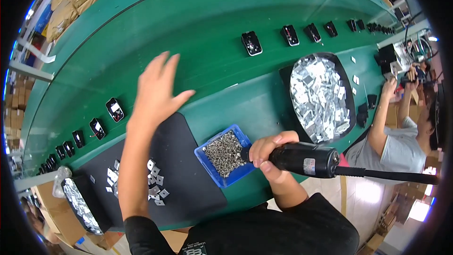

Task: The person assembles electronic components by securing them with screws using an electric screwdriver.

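Observation:
My left hand point(158, 92) is raised over the green conveyor belt point(207, 56), fingers stretched and thumb apart, holding nothing. My right hand point(272, 153) is wrapped round a black electric screwdriver point(304, 159) with a thick cord. Its front end points left, at the right side of a blue bin point(238, 175) full of small metal screws point(223, 155). Whether the tip touches the screws cannot be made out. Under my left forearm, small silvery metal plates point(155, 179) lie scattered on a black mat point(193, 189).
Black casings point(251, 43) stand spaced along the belt, others point(114, 109) to the left. A large black tray point(351, 108) heaped with metal plates sits right of the bin. Another plate-filled box point(82, 205) stands at lower left. A co-worker point(394, 137) works at the far right.

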Motion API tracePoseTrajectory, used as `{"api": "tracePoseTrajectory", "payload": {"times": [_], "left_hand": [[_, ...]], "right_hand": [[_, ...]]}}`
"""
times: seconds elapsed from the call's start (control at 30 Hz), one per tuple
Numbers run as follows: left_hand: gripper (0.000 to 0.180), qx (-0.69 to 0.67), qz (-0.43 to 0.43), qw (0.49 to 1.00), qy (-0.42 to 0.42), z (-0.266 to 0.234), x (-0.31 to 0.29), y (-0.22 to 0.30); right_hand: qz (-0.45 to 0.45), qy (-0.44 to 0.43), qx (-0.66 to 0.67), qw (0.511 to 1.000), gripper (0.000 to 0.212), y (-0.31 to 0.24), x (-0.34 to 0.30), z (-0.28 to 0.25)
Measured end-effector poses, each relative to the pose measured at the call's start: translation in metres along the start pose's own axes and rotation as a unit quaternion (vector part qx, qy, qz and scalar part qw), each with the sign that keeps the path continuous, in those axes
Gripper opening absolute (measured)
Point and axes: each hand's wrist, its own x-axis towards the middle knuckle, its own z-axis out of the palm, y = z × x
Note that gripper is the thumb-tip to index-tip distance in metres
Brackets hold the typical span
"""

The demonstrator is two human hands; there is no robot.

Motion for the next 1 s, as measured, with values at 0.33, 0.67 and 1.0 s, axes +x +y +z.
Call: {"api": "tracePoseTrajectory", "payload": {"times": [0.33,0.67,1.0], "left_hand": [[0.054,-0.077,0.092,0.992,-0.039,0.114,0.127,0.078],[0.032,-0.205,0.054,0.970,0.117,0.015,-0.043,0.040],[0.041,-0.159,-0.097,0.982,-0.039,-0.030,-0.193,0.042]], "right_hand": [[0.026,-0.009,-0.070,0.997,0.054,0.016,-0.015,0.018],[0.004,0.014,0.044,0.999,0.057,0.000,-0.012,0.005],[0.015,-0.070,0.062,0.996,0.056,0.004,0.004,0.015]]}}
